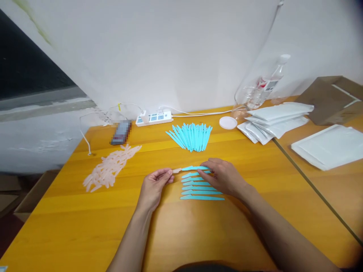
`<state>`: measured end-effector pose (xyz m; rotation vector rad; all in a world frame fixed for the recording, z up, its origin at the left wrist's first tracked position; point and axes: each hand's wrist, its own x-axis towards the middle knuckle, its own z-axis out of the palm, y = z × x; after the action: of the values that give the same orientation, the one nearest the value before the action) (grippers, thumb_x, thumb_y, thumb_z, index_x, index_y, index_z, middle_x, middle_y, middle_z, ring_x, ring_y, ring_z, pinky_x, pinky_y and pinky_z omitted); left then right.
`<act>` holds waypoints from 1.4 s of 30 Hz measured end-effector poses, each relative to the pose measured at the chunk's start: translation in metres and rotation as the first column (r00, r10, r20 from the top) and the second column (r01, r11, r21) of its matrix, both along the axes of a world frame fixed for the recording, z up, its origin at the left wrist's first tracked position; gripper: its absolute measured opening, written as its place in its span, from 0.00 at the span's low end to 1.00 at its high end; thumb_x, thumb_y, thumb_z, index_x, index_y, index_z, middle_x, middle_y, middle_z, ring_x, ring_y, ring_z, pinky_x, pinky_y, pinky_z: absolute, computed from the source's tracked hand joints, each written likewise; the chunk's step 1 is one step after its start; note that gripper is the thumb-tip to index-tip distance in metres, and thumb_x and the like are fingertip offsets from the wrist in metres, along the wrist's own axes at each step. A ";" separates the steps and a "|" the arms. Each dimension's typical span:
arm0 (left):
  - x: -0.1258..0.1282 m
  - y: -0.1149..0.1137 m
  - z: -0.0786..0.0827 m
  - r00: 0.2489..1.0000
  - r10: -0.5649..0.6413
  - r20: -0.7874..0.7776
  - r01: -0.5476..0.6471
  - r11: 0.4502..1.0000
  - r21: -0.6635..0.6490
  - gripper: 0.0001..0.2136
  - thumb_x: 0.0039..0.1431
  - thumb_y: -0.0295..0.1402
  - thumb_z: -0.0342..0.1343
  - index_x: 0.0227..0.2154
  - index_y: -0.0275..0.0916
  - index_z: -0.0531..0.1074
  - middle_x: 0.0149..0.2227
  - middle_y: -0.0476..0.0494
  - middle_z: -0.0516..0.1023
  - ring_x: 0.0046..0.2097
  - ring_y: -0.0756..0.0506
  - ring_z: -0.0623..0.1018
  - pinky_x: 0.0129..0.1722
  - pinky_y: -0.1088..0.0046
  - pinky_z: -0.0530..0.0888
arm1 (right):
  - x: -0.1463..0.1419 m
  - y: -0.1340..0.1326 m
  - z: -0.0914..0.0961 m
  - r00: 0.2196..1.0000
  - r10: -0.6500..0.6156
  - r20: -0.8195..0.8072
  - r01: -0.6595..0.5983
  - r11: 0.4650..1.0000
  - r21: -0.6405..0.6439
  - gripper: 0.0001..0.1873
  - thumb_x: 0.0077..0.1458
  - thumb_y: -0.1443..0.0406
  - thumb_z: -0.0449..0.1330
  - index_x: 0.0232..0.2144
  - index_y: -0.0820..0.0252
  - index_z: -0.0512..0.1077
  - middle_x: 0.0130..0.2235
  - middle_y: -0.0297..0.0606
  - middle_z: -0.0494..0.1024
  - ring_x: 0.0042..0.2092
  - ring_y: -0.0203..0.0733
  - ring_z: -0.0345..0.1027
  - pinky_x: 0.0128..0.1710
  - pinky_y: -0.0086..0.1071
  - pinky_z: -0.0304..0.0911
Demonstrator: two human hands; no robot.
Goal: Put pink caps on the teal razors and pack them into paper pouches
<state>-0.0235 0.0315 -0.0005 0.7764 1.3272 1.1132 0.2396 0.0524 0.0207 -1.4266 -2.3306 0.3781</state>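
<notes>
My left hand [157, 184] is closed in a pinch on a small pale translucent blade cap [177, 171]. The cap's free end meets the blade end of a light-blue eyebrow razor [190, 168]; I cannot tell how far it covers the blade. My right hand [222, 174] is closed on that razor's handle with thumb and fingers. Just below, several more blue razors [198, 192] lie in a row, blade ends to the left, and my right hand hides some of their handles. A fanned pile of blue razors [193, 136] lies farther back. Left of my hands is a heap of pale caps [109, 169].
Behind are a phone [121, 132], a white power strip [154, 118] with cables, and a round white lid [228, 122]. To the right stand a clear bottle [269, 84], white padded envelopes [276, 120] and a cardboard box [326, 100]. A seam [314, 187] crosses the wooden table.
</notes>
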 end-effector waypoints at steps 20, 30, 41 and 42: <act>0.007 -0.073 -0.004 0.539 -0.081 -0.838 0.666 0.650 0.366 0.10 0.61 0.31 0.62 0.45 0.48 0.80 0.48 0.40 0.76 0.51 0.41 0.75 0.50 0.60 0.73 | 0.016 -0.079 0.006 0.984 0.179 0.018 -0.175 0.976 -0.131 0.07 0.64 0.62 0.59 0.40 0.54 0.77 0.37 0.41 0.76 0.40 0.46 0.70 0.41 0.38 0.63; -0.034 -0.061 0.007 0.522 0.109 -0.846 0.523 0.743 0.418 0.09 0.63 0.33 0.61 0.46 0.45 0.78 0.46 0.42 0.77 0.48 0.44 0.77 0.49 0.62 0.73 | 0.030 -0.084 -0.019 0.990 0.139 0.007 -0.139 0.989 0.050 0.11 0.63 0.59 0.61 0.45 0.52 0.79 0.38 0.43 0.74 0.37 0.44 0.67 0.37 0.36 0.62; -0.137 -0.013 0.026 0.349 0.492 -0.798 0.119 0.821 0.558 0.11 0.62 0.42 0.59 0.39 0.41 0.80 0.41 0.45 0.79 0.43 0.45 0.78 0.45 0.66 0.75 | 0.012 0.057 0.001 0.851 -0.521 -0.073 0.493 0.839 -0.231 0.18 0.58 0.51 0.60 0.29 0.59 0.77 0.31 0.41 0.80 0.34 0.45 0.72 0.36 0.34 0.61; -0.139 -0.008 0.027 0.349 0.494 -0.796 0.105 0.824 0.557 0.12 0.62 0.42 0.58 0.38 0.41 0.80 0.40 0.45 0.79 0.43 0.45 0.78 0.43 0.67 0.74 | 0.008 0.073 0.000 0.819 -0.570 -0.069 0.534 0.800 -0.273 0.17 0.56 0.51 0.61 0.29 0.59 0.76 0.30 0.42 0.80 0.35 0.46 0.73 0.37 0.35 0.61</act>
<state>-0.1621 0.0237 0.0269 1.9290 2.1511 1.3018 0.2473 0.1258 0.0204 -2.0346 -1.6769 0.5818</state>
